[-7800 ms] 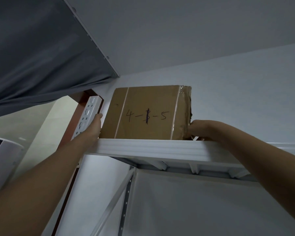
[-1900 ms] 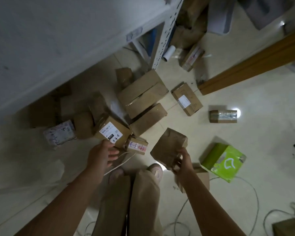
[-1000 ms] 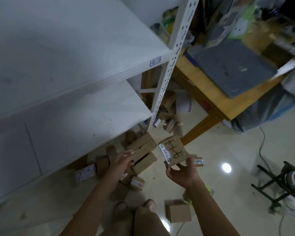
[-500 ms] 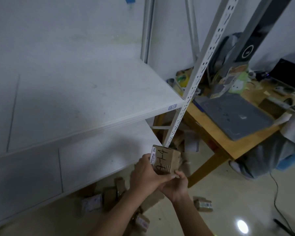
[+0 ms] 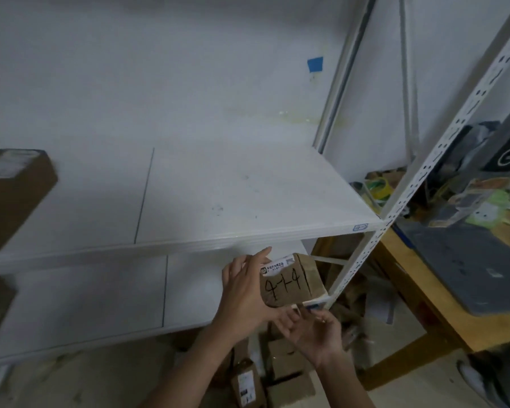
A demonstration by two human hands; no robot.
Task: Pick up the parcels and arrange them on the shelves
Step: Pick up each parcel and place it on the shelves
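Cardboard parcel (image 5: 289, 282) marked 4-1-4 is hanging in front of the lower shelf (image 5: 100, 295), near its right upright (image 5: 362, 254). The left hand (image 5: 245, 290) is grasping its left side, fingers (image 5: 262, 256) reaching up its far edge. The right hand (image 5: 312, 328) is hovering palm-up just below, its fingers released and loosely bent under the parcel. More parcels (image 5: 280, 375) are lying on the floor beneath both hands.

Matt brown cardboard parcel (image 5: 290, 282); smooth white shelf board (image 5: 218, 201); wood table (image 5: 442, 313).
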